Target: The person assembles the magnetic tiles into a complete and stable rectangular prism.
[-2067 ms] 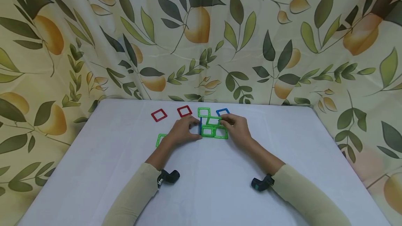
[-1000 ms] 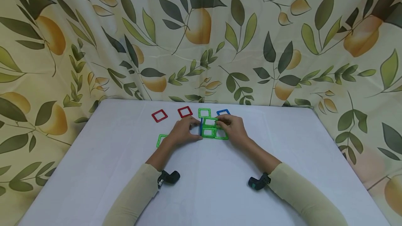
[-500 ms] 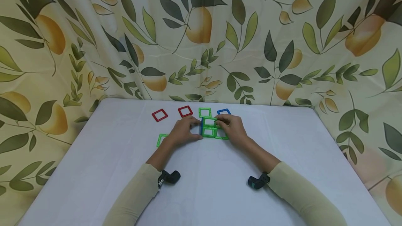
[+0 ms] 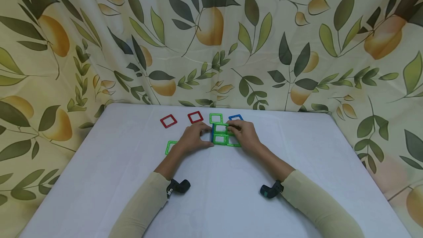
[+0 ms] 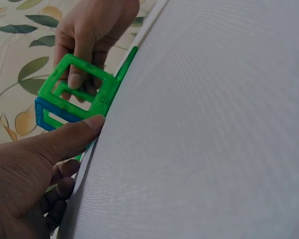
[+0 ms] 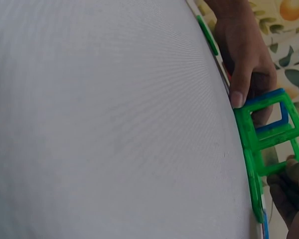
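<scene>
Square magnetic tiles with hollow centres form a small structure near the table's far side. Its front green tile (image 5: 65,62) stands upright, joined at a corner to an upright blue tile (image 5: 40,113). My left hand (image 4: 193,137) holds the blue tile from the left, thumb at the front bottom corner and fingers towards the back. My right hand (image 4: 246,135) pinches another green tile (image 6: 275,168) behind the front one; in the head view it lines up against the blue tile. A flat green tile (image 4: 234,145) extends to the right from the structure's base, partly hidden by my right hand.
Two red tiles (image 4: 168,126) (image 4: 195,122), a green tile (image 4: 216,114) and a blue tile (image 4: 235,115) lie along the far side of the white-covered table (image 4: 211,194). One more green tile (image 4: 167,148) is partly covered by my left wrist. Patterned cloth (image 4: 185,76) hangs behind.
The green tile in my right hand has shifted left and straightened, from slanted and offset to lined up with the blue tile. My left hand stays in place; the last half second shows almost no motion.
</scene>
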The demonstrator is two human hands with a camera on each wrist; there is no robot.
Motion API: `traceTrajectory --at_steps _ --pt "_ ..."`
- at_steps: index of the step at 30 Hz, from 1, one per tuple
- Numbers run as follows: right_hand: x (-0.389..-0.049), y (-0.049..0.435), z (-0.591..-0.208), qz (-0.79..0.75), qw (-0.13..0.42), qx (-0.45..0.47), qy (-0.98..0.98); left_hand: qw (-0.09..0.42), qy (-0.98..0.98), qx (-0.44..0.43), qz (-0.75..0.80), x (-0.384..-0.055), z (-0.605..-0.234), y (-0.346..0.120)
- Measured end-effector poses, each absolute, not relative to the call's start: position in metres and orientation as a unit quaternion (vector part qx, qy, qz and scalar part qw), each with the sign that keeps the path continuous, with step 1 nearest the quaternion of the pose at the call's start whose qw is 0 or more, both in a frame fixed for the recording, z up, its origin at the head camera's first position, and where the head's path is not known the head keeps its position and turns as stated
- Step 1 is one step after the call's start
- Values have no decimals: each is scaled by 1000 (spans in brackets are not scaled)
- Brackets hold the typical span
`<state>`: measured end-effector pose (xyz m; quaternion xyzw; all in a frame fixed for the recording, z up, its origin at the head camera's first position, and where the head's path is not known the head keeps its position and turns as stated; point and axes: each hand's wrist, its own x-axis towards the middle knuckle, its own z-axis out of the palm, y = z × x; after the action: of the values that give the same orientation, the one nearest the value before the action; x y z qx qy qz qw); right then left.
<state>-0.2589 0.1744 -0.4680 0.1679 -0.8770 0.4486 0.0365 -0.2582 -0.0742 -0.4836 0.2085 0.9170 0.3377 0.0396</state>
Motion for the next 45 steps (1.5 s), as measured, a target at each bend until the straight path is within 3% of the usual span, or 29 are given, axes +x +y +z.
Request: traceTrajectory --at_steps 20,45 --pt "-279 176 -465 425 40 172 -888 37 913 207 350 -261 -485 -76" --pt "-331 167 -457 343 -23 200 -917 42 914 210 345 -259 -485 -76"
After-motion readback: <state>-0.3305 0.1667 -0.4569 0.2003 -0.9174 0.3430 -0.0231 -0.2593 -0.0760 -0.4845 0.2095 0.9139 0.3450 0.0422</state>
